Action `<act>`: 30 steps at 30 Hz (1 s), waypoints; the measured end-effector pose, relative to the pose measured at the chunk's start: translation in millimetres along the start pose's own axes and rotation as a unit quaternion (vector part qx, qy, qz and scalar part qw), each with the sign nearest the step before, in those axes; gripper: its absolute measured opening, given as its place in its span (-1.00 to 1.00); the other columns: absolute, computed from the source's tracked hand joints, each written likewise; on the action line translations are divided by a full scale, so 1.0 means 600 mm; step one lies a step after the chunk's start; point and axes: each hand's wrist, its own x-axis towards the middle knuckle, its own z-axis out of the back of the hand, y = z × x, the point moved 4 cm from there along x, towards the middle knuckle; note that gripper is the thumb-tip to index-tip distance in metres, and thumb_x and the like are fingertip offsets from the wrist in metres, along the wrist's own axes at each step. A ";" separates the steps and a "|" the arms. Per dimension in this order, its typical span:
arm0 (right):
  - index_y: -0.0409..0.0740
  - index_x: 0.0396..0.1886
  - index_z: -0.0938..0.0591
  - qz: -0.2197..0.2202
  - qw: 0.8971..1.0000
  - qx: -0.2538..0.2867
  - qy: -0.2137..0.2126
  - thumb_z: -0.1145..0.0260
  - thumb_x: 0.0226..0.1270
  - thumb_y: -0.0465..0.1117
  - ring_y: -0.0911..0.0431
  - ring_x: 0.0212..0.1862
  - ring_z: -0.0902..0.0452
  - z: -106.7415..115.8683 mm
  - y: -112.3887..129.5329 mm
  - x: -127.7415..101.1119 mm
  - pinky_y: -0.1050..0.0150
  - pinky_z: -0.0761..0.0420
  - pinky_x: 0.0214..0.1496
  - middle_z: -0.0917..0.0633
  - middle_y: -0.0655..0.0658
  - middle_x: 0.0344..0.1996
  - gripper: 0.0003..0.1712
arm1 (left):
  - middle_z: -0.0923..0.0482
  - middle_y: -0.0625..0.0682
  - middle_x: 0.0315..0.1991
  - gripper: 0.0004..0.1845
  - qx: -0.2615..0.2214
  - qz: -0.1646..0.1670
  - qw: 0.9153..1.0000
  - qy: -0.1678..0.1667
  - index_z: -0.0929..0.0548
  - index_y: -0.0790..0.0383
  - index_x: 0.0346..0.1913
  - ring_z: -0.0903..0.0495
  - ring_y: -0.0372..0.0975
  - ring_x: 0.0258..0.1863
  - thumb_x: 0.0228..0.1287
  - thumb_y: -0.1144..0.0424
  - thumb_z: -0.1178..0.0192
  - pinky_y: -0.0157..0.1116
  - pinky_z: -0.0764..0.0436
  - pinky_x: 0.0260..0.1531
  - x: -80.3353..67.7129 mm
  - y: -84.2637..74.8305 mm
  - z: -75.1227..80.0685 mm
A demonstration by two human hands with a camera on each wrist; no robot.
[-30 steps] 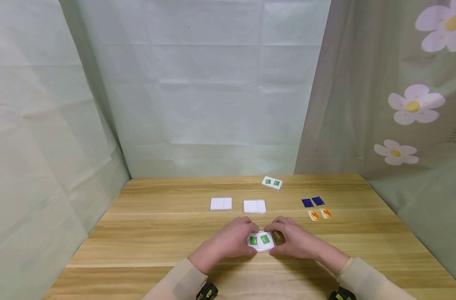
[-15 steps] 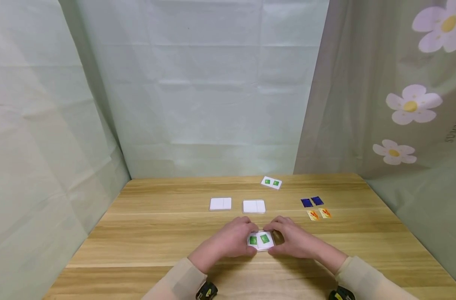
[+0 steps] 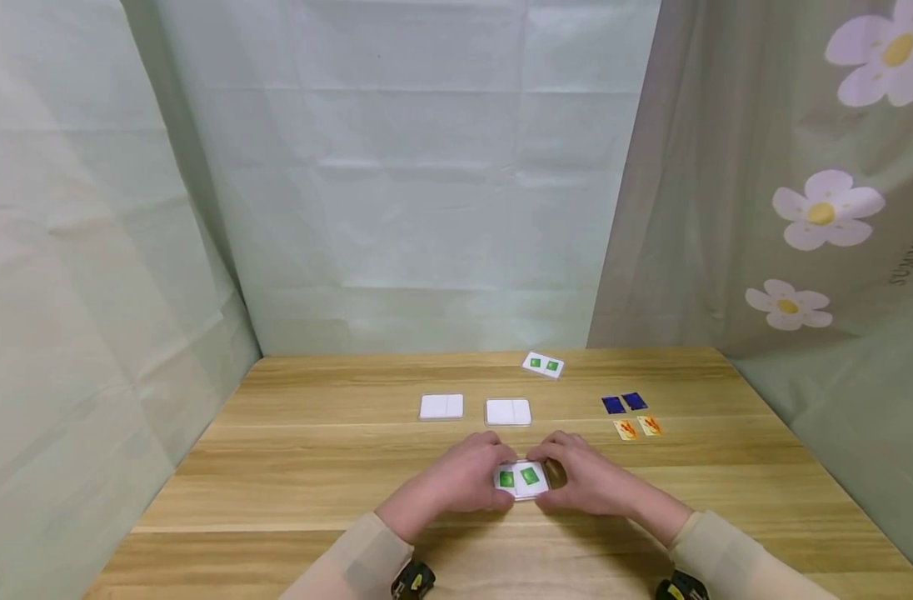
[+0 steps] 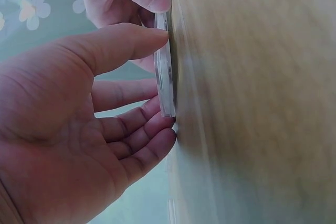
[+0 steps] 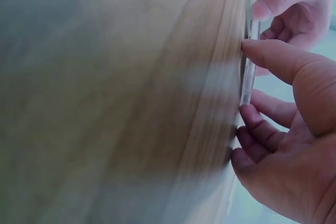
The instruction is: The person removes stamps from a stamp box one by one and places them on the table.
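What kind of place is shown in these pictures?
Probably a small makeshift recording booth: a light wooden table is closed in by hung pale green cloth and a flower-printed curtain, with small coloured cards laid out.

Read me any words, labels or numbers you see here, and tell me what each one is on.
"SUMMER": printed sideways on the flowered curtain, cut off at the right edge of the head view.
Faint lettering at the top of the left wrist view, on the same curtain: too blurred to read.
The tile with two green squares, which both hands hold, shows no text.
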 end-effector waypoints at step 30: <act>0.01 0.23 -0.75 0.006 1.000 -0.003 -0.002 -0.74 0.22 -0.01 0.00 0.16 -0.49 0.001 0.002 0.002 -0.15 -0.55 0.25 -0.63 0.00 0.13 -0.40 | -0.66 -0.13 -0.12 -0.52 -0.011 -0.011 1.000 0.005 -0.84 0.15 0.14 -0.49 -0.39 -0.22 0.17 0.12 -0.69 -0.42 -0.54 -0.18 0.008 0.009 -0.004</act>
